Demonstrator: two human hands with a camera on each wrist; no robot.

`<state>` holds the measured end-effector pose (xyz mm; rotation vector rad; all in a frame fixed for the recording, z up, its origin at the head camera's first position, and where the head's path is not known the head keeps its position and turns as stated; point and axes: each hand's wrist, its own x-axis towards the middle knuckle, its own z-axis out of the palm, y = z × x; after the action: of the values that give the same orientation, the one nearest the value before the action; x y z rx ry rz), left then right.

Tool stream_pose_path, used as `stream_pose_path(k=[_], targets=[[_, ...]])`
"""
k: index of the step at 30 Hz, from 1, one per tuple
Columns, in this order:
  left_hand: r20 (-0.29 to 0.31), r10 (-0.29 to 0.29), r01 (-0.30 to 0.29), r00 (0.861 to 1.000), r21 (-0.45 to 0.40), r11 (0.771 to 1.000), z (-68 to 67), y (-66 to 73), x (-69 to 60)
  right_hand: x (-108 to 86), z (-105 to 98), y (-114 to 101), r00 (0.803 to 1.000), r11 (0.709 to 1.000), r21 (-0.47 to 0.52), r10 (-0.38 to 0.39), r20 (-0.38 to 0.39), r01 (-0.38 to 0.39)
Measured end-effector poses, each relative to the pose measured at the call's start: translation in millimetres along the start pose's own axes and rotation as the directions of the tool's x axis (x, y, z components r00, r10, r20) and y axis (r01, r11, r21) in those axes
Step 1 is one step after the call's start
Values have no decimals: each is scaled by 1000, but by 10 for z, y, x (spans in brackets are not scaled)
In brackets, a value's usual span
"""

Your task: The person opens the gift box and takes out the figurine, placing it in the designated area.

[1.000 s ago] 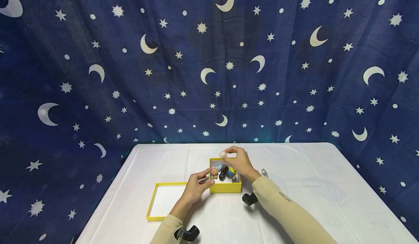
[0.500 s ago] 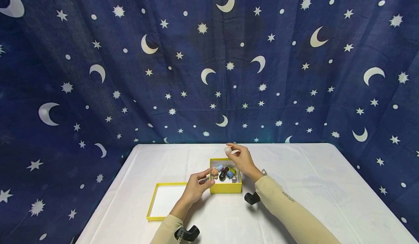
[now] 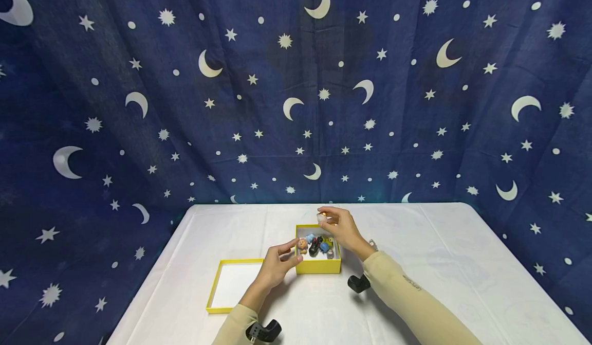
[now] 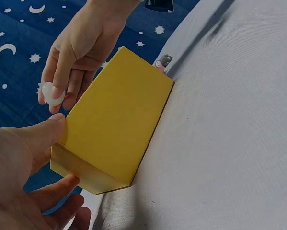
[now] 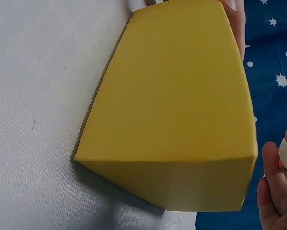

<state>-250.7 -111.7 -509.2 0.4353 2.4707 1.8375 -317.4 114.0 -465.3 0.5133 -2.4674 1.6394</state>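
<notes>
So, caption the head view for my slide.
Left hand on an open yellow rectangular box of colourful figurines, right hand pinching a rounded white object near the box's far side.

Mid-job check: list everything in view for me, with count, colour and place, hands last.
Starry cloth curtain: one, dark blue with white moons, behind
Cloth-covered table: one, white, below
Open rectangular box: one, yellow, white inside, on the table
Shallow rectangular lid: one, white with yellow rim, left of the box
Small toy figures: at least five, orange, light blue, black, blue with yellow-green, grey, inside the box
Rounded toy: one, white, near the box's far edge
Small figure: one, grey and pink, right of the box
Wrist-worn devices: two, black, on the wrists
Sleeves: two, beige, forearms
Left hand: one, touching the box
Right hand: one, pinching the rounded toy
</notes>
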Motion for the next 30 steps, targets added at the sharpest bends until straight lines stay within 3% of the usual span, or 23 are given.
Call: stream_pose_path(k=[6,17,24,30], targets=[[2,2,-2,1000,2,1000,-3,10,-14,-27,-49,-29,1000,999,47,7,13,-7],[4,3,-3,1000,12,1000,-10,9,-28,-40,-156,-4,998,1000,30,7,56,-9],[1,-1,1,1000,-1,1000,-8,40,-49,-60,-258,56,998,998,42,-40,56,37],[0,5,-5,1000,0,1000,-9,46,-46,-106,-338,63,998,998,8,-63,13,63]])
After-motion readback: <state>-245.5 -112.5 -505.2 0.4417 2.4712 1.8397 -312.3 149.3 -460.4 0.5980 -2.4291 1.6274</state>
